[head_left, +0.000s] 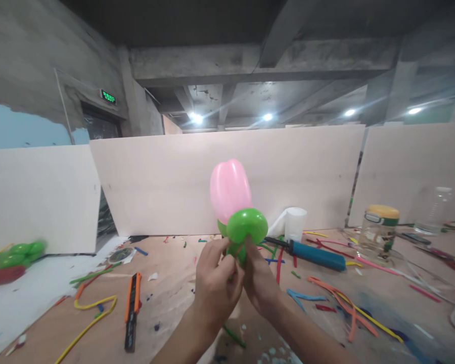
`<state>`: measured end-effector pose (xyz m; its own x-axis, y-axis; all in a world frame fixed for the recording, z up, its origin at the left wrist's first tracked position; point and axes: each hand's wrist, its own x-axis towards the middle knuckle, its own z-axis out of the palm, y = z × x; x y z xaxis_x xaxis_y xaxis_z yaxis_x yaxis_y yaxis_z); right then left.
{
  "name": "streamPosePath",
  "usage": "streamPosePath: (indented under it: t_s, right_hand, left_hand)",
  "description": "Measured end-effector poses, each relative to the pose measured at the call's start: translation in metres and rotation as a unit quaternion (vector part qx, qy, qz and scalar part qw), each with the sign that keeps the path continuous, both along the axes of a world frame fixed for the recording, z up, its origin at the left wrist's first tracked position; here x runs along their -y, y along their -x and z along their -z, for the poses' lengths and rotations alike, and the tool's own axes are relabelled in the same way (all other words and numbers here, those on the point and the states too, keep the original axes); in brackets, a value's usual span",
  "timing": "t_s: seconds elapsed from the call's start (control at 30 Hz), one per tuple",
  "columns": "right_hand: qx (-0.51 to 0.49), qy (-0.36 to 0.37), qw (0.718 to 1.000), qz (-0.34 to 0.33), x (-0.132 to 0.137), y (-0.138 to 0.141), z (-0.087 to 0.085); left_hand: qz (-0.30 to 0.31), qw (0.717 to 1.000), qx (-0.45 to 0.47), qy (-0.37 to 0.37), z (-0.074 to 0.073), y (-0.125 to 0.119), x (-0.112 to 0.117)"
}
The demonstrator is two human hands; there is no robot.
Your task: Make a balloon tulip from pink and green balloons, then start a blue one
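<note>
A balloon flower is held up in front of me: a pink bud (230, 189) sits on top of a round green bubble (247, 225). My left hand (216, 280) is closed around the green balloon just under the bubble, fingers pinched on it. My right hand (261, 280) grips the same green balloon from the right side, thumb pressed up against the twist. Both hands touch each other below the flower, above the table.
Long uninflated balloons in several colours litter the wooden table (167, 303). An orange utility knife (132, 308) lies left of my hands. A blue hand pump (313, 254), a white cup (296, 222), a lidded jar (379, 227) and a clear bottle (436, 210) stand at right. Green balloon pieces (18, 253) lie far left.
</note>
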<state>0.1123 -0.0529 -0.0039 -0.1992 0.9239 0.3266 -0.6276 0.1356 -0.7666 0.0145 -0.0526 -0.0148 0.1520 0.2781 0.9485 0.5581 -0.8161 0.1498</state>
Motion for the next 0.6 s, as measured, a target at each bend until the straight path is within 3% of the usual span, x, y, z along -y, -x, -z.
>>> streamPosePath:
  t_s: [0.13,0.3,0.37,0.5,0.53,0.6]
  right_hand:
    - [-0.091,0.015,0.993,-0.077,-0.004,-0.005,-0.005]
    - [-0.085,0.000,0.981,-0.176,-0.009,-0.015,-0.005]
    - [-0.070,-0.007,0.978,-0.195,-0.011,-0.018,-0.003]
    - [-0.032,-0.002,0.971,-0.238,-0.015,-0.027,0.002]
    - [-0.022,0.007,0.968,-0.251,-0.015,-0.029,0.003]
    - [0.004,0.026,0.963,-0.270,-0.016,-0.030,0.004]
  left_hand:
    - [0.046,0.999,0.007,0.019,-0.004,-0.002,0.003]
    - [0.089,0.977,0.117,0.155,-0.016,-0.001,0.007]
    - [0.128,0.949,0.161,0.237,-0.019,-0.001,0.006]
    - [0.262,0.845,0.235,0.403,-0.021,0.000,0.003]
    - [0.276,0.834,0.242,0.412,-0.020,0.000,0.002]
    - [0.261,0.850,0.243,0.388,-0.019,0.000,-0.001]
